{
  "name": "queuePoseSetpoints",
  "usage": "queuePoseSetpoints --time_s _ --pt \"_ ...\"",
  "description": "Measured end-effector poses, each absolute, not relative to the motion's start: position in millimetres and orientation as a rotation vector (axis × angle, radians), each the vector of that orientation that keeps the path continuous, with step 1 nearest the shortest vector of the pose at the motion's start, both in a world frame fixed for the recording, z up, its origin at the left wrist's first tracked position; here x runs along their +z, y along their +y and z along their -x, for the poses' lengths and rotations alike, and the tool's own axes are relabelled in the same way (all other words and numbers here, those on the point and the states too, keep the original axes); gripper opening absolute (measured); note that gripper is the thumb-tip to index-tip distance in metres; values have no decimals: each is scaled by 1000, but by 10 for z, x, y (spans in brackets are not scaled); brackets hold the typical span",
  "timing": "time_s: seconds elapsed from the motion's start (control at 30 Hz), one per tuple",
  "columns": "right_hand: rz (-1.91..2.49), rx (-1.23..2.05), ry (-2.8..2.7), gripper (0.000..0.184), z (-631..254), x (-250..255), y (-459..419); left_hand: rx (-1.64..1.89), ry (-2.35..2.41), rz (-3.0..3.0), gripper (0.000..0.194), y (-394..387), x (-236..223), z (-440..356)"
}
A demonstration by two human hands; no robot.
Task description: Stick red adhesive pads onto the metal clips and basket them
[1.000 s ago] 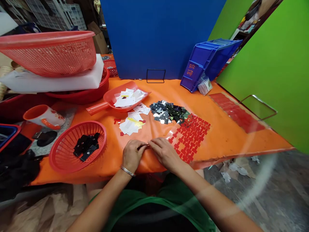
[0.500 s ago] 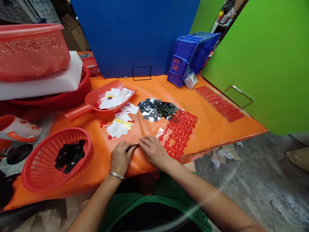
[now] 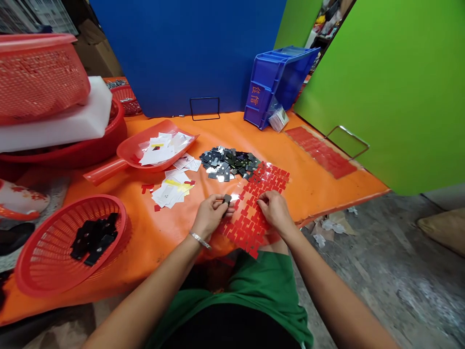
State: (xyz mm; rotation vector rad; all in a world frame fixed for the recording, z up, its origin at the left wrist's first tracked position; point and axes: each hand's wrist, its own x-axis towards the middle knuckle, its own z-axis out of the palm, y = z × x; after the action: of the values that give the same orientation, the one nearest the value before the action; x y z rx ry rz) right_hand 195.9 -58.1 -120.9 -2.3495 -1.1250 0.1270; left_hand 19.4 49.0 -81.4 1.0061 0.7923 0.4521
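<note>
Our left hand (image 3: 211,213) pinches 1 small dark plate (image 3: 227,198) in a narrow grip; our right hand (image 3: 275,211) presses fingertips onto the red sticker sheet (image 3: 258,203), holding nothing.

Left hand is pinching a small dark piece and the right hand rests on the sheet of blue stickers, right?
Not quite. The head view shows the left hand pinching the small dark piece and the right hand on the sheet of stickers, but those stickers are red, not blue.

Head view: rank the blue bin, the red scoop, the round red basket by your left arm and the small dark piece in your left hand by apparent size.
1. Round red basket, though nearness inflates it.
2. Red scoop and blue bin: too alike to rank.
3. Small dark piece, in the left hand.
</note>
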Motion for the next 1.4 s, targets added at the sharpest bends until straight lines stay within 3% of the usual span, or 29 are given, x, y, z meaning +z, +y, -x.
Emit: queuePoseSetpoints --time_s 0.23,0.5,0.7,0.9,1.07,1.3,1.4 --pt "2487 211 -1174 7 -1972 -1137 -527 346 784 -1004 12 463 -960 -738" --pt "2453 -47 -1210 17 -1774 -1192 -596 317 778 -1000 14 507 -1124 -886" --pt "2267 -66 -1112 9 -1775 -1261 -604 312 805 -1008 13 513 -1134 -881" --pt "2034 163 -790 8 -1836 -1195 -687 315 822 -999 16 512 -1154 -892" --pt "1773 349 -583 18 -1817 -1090 -711 351 810 -935 14 491 -1025 -809" --pt "1564 630 -675 22 -1340 -909 -653 304 744 -771 38 321 -751 -160" --pt "1528 714 -713 22 -1127 -925 -622 239 748 -743 40 261 -776 65"
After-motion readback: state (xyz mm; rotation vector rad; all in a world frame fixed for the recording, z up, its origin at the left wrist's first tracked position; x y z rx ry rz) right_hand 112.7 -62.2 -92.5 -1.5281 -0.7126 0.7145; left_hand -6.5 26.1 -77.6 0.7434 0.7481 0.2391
